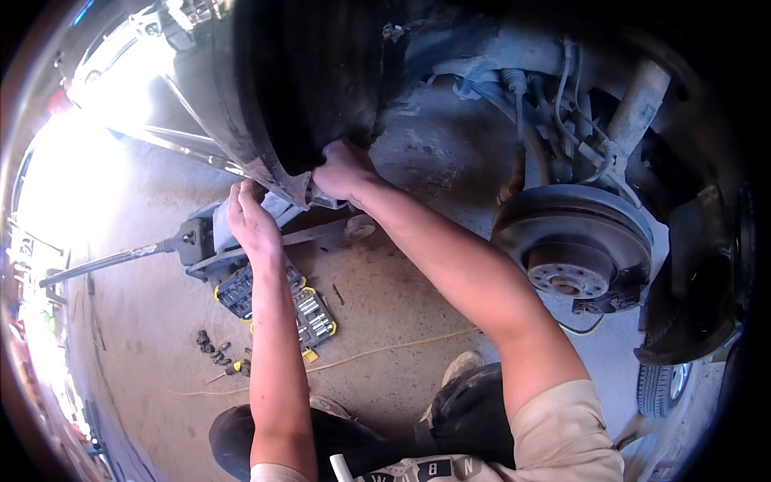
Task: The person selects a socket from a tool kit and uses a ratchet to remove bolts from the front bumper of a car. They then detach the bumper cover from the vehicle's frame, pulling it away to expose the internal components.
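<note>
A raised car's dark body panel [205, 104] stands before me, its lower corner dirty and ragged. My left hand [255, 221] is at the panel's bottom edge, fingers bent together and their tips partly hidden. Close to that corner, my right hand [345, 170] is closed at the edge of the black wheel-arch liner [313, 88]; what lies inside its fingers is hidden. Light grey material [281, 210] shows below and between the hands. Under the panel sits a floor jack [193, 241] with its long handle [112, 265] pointing left.
To the right are the bare brake disc [574, 229] and strut [641, 100]. An opened socket set [313, 317], a yellow-and-black screwdriver [237, 368] and several small black pieces [210, 347] lie on the floor. A yellow cord [385, 349] crosses it. A wheel [662, 391] rests at lower right.
</note>
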Demonstrator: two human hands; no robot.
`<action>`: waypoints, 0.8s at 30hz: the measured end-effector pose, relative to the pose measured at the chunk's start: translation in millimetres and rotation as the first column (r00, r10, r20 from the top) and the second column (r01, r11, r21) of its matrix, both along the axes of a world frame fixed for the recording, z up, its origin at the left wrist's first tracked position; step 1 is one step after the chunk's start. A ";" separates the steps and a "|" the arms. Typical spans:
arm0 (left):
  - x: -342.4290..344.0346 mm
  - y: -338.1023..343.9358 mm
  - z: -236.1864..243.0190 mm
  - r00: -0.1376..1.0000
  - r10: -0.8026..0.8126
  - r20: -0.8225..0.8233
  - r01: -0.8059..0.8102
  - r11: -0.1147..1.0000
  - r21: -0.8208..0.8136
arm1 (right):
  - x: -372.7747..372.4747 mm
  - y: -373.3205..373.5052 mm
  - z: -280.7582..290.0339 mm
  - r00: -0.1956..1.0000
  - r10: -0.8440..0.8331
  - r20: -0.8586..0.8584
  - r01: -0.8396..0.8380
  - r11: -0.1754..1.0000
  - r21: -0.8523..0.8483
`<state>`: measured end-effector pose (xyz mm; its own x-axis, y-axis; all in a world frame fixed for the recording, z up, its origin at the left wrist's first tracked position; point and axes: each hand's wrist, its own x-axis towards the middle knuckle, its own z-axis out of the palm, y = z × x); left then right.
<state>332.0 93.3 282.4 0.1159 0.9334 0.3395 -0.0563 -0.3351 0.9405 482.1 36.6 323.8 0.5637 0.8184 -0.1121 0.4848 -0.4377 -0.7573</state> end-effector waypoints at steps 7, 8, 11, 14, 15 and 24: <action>-4.0 -5.2 5.8 0.998 -0.054 0.022 0.055 0.996 -0.075 | 5.1 -3.4 -2.0 0.999 0.007 0.042 -0.008 1.000 0.023; -4.2 -6.1 7.9 0.999 -0.054 -0.008 0.053 0.996 -0.070 | 5.3 -7.2 -0.7 0.999 -0.007 0.048 0.005 0.999 0.036; -10.7 -3.7 10.8 0.994 0.004 -0.106 -0.014 0.995 -0.098 | 3.6 -26.6 12.3 0.997 -0.062 0.046 0.062 0.998 -0.001; -14.5 4.1 12.1 0.986 -0.016 -0.168 -0.001 0.995 -0.103 | -5.6 -34.7 2.0 0.976 -0.215 0.015 0.212 0.970 0.121; -8.7 2.5 13.3 0.996 -0.034 -0.082 0.026 0.995 -0.098 | -9.0 -34.2 -9.3 0.936 -0.339 0.092 0.315 0.926 0.210; 13.4 -15.9 21.9 0.995 0.011 0.104 0.002 0.992 -0.129 | -2.6 -19.2 -35.1 0.955 -0.131 -0.266 0.163 0.981 0.103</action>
